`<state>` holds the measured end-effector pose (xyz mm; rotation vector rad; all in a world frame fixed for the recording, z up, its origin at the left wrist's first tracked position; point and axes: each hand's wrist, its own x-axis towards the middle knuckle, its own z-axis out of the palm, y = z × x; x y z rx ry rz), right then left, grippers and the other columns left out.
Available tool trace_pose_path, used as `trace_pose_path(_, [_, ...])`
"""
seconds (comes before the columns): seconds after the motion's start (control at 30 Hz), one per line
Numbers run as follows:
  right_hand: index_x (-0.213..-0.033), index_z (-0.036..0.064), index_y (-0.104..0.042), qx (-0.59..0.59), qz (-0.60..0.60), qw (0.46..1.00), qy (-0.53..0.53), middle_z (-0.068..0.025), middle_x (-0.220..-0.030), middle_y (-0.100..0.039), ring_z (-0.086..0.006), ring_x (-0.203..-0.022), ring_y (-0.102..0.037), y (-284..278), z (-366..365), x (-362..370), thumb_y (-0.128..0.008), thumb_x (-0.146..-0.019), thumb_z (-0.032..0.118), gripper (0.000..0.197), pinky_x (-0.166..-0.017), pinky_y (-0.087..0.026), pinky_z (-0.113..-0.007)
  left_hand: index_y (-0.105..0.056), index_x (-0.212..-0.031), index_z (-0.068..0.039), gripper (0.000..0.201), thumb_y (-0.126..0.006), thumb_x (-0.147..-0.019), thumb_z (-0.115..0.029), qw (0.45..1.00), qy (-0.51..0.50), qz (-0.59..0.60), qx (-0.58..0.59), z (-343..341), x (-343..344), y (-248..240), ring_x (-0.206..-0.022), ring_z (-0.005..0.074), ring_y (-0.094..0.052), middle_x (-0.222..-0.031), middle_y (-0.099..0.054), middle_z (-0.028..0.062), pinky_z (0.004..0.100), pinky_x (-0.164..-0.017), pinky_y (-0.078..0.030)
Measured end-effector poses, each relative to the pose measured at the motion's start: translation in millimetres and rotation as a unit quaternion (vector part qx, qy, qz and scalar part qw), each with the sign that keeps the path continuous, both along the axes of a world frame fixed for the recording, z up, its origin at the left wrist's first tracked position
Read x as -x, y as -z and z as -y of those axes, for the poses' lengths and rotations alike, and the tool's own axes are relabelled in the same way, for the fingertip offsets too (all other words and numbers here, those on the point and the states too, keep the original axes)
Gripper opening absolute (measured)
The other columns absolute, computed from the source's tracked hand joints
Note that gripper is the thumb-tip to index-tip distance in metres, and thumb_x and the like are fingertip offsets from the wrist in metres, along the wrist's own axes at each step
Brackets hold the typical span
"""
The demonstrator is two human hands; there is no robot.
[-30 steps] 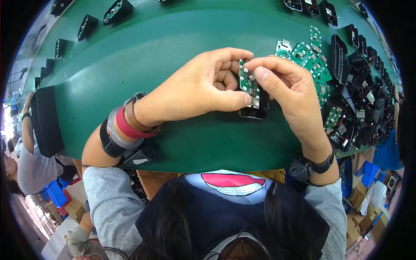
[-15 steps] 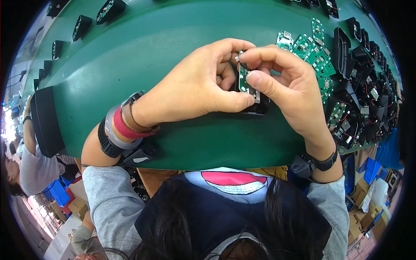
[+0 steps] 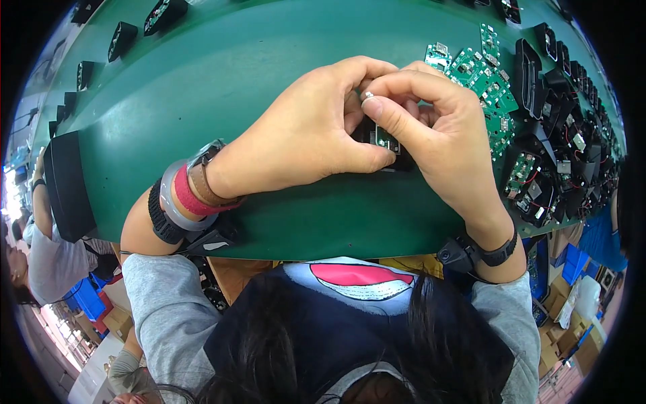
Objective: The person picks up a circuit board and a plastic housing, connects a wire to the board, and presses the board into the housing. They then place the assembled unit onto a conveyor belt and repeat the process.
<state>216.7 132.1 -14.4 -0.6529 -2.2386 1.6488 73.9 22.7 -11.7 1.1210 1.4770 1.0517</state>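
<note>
Above the green table, my left hand is curled around a black plastic casing, its thumb along the near edge. Inside the casing sits a narrow green circuit board, largely covered by my fingers. My right hand is closed in a pinch, thumb against index finger, on a small white connector at the board's far end. Whether a wire runs from the connector cannot be made out. Both hands' fingertips meet over the casing.
Loose green circuit boards are heaped just beyond my right hand. Many black casings with boards and wires crowd the table's right side. A large black casing stands at the left edge, near another person's arm. More casings line the far left.
My right thumb has moved up and left off the board to meet the index finger at the white connector. Less of the board and casing shows now.
</note>
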Motion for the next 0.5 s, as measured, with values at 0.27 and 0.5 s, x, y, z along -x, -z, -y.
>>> trace_pose_path(0.27, [-0.087, 0.0016, -0.068, -0.288, -0.077, 0.954, -0.020, -0.0057, -0.090, -0.055, -0.0165, -0.079, -0.057, 1, -18, -10, -0.070, -0.076, 0.001, 0.011, -0.067, -0.045, -0.025, -0.039, -0.133, 0.006, 0.071, -0.074, -0.072, -0.005, 0.987, 0.010, 0.160, 0.032, -1, 17, 3, -0.087, 0.0077, -0.052, -0.109, -0.055, 0.0068, 0.0208, -0.074, -0.045])
trace_pose_path(0.5, [-0.085, 0.0000, -0.065, -0.368, -0.047, 0.928, -0.036, -0.0085, -0.087, -0.054, -0.0204, -0.077, -0.059, -7, -11, -9, -0.071, -0.073, -0.002, 0.014, -0.065, -0.047, -0.028, -0.039, -0.138, 0.002, 0.073, -0.072, -0.073, 0.000, 0.992, 0.012, 0.115, 0.048, -2, 15, -7, -0.088, 0.0050, -0.055, -0.115, -0.054, 0.0051, 0.0168, -0.074, -0.045])
